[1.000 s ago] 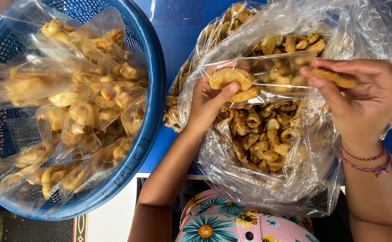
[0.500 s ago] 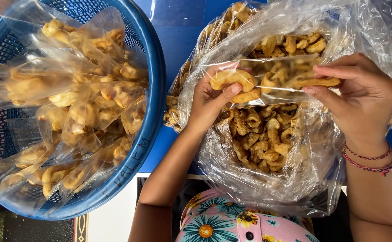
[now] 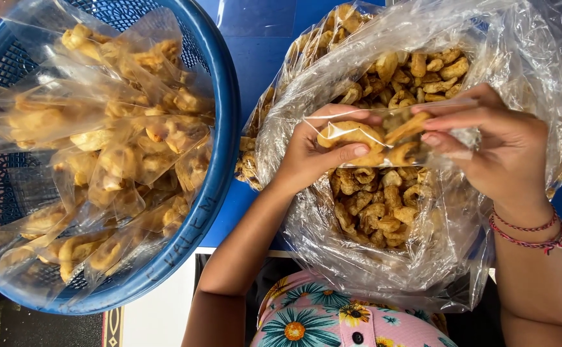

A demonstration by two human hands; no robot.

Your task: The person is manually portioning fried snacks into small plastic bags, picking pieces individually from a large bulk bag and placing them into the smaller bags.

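A small clear bag (image 3: 383, 138) is pinched open by the left hand (image 3: 313, 157) so crisps can be pushed in by the closed right hand (image 3: 493, 151), above the big sack (image 3: 332, 238).

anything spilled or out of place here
Nothing stands out. The snacks sit inside the big clear bag, both hands hold a small bag over it, and filled packets lie in the blue basket.

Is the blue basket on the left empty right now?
No, the blue basket is heaped with small clear bags of fried snacks.
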